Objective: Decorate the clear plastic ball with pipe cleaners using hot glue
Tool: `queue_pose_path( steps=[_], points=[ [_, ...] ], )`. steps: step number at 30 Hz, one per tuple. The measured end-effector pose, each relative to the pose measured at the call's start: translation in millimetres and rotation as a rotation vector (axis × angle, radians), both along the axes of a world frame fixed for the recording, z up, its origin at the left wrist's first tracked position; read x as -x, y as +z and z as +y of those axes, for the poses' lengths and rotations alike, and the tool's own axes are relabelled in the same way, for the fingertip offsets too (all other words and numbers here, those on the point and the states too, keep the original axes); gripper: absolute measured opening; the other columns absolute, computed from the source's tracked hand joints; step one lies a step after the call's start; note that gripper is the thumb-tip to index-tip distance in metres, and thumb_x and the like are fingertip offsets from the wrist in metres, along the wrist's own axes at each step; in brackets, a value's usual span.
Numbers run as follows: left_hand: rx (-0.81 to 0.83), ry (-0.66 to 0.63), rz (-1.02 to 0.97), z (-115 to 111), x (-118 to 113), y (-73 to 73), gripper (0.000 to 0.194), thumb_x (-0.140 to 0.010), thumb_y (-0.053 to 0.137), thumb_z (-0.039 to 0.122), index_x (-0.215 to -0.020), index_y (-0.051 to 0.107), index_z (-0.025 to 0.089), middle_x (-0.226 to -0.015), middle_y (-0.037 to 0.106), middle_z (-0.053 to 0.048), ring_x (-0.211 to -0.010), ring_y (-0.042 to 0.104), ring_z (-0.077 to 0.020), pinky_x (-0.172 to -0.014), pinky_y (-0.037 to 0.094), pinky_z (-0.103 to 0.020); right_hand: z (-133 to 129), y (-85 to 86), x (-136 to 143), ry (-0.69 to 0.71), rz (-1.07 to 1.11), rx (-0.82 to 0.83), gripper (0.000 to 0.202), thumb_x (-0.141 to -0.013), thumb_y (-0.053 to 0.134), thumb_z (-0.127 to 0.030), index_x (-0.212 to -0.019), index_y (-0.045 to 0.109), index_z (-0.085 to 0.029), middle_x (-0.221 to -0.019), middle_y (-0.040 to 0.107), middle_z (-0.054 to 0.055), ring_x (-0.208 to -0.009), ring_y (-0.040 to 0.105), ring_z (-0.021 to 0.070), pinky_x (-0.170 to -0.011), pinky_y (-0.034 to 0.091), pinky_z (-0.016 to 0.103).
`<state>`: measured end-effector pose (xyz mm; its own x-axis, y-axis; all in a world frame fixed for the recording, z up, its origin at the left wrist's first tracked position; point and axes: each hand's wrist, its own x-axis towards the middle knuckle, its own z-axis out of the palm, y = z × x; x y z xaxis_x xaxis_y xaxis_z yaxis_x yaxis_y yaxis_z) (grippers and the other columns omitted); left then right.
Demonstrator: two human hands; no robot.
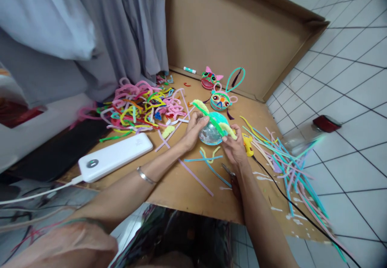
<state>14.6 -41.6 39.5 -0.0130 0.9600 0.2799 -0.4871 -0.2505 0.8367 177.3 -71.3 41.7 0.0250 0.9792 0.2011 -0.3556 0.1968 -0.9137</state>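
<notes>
Both hands hold a rounded craft piece [211,134], clear and silvery below and turquoise on top, with a bright green strip and pale yellow fuzzy pieces across it. My left hand [193,132] pinches its left side, thumb on the green strip. At the right end, the fingers of my right hand [234,145] close round the edge by a pale yellow piece. Beyond the hands stand two finished-looking animal heads, a red one with pink ears [209,79] and a turquoise one with round pink ears [220,100]. Scissors [228,170] lie by my right wrist.
Tangled colourful pipe cleaners [145,106] lie at the left, near a white power bank [116,157]. To the right are a yellow glue gun [248,145] with a black cord and loose pastel pipe cleaners [290,171]. A cardboard wall [223,34] rises behind.
</notes>
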Motion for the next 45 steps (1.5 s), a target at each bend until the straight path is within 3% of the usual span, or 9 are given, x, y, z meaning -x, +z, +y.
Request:
queue_pose_path(
  steps=[7, 16, 22, 30, 37, 45],
  points=[
    [-0.028, 0.122, 0.046, -4, -4, 0.4, 0.028, -0.079, 0.069, 0.044, -0.082, 0.052, 0.021, -0.081, 0.049, 0.003, -0.077, 0.048, -0.0133, -0.075, 0.041, -0.024, -1, -0.8, 1, 0.006, 0.009, -0.004, 0.064, -0.053, 0.092, -0.026, -0.098, 0.047, -0.029, -0.095, 0.064, -0.005, -0.082, 0.063, 0.0106, -0.073, 0.055, 0.023],
    [0.074, 0.119, -0.09, -10, -12, 4.9, 0.03, -0.075, 0.071, 0.042, -0.088, 0.054, 0.022, -0.083, 0.054, 0.002, -0.078, 0.051, -0.0137, -0.074, 0.042, -0.025, 0, -3.3, -2, 0.003, 0.054, 0.012, 0.059, -0.056, 0.089, -0.021, -0.098, 0.048, -0.03, -0.091, 0.063, -0.008, -0.078, 0.062, 0.0077, -0.075, 0.053, 0.021],
    [0.048, 0.138, -0.105, -7, -12, 2.2, 0.033, -0.078, 0.071, 0.049, -0.084, 0.055, 0.021, -0.081, 0.053, 0.002, -0.079, 0.052, -0.0141, -0.077, 0.044, -0.026, 1, -5.2, -2, -0.03, 0.046, 0.004, 0.057, -0.057, 0.088, -0.022, -0.097, 0.048, -0.03, -0.091, 0.062, -0.008, -0.079, 0.062, 0.0088, -0.073, 0.053, 0.023],
    [-0.111, 0.243, 0.053, -12, -10, 3.2, 0.038, -0.08, 0.069, 0.057, -0.084, 0.063, 0.02, -0.096, 0.063, -0.005, -0.109, 0.056, -0.022, -0.096, 0.042, -0.031, 4, -8.1, -1, -0.058, 0.065, 0.023, 0.057, -0.056, 0.087, -0.019, -0.095, 0.047, -0.03, -0.092, 0.062, -0.007, -0.08, 0.062, 0.01, -0.075, 0.053, 0.025],
    [-0.043, 0.287, 0.038, -11, -9, 10.8, 0.035, -0.071, 0.08, 0.048, -0.074, 0.06, 0.019, -0.083, 0.061, -0.002, -0.092, 0.059, -0.0189, -0.085, 0.045, -0.029, 4, -7.2, 3, -0.088, 0.011, -0.032, 0.061, -0.053, 0.088, -0.023, -0.095, 0.044, -0.03, -0.094, 0.062, -0.006, -0.081, 0.063, 0.011, -0.076, 0.052, 0.025],
    [-0.056, 0.289, 0.036, -12, -8, 13.2, 0.026, -0.077, 0.07, 0.033, -0.063, 0.054, 0.018, -0.067, 0.05, 0.003, -0.068, 0.046, -0.0115, -0.069, 0.039, -0.024, 2, -2.4, 1, -0.067, -0.042, -0.064, 0.061, -0.055, 0.088, -0.025, -0.096, 0.043, -0.03, -0.093, 0.058, -0.007, -0.081, 0.061, 0.0098, -0.073, 0.052, 0.021]
  ],
)
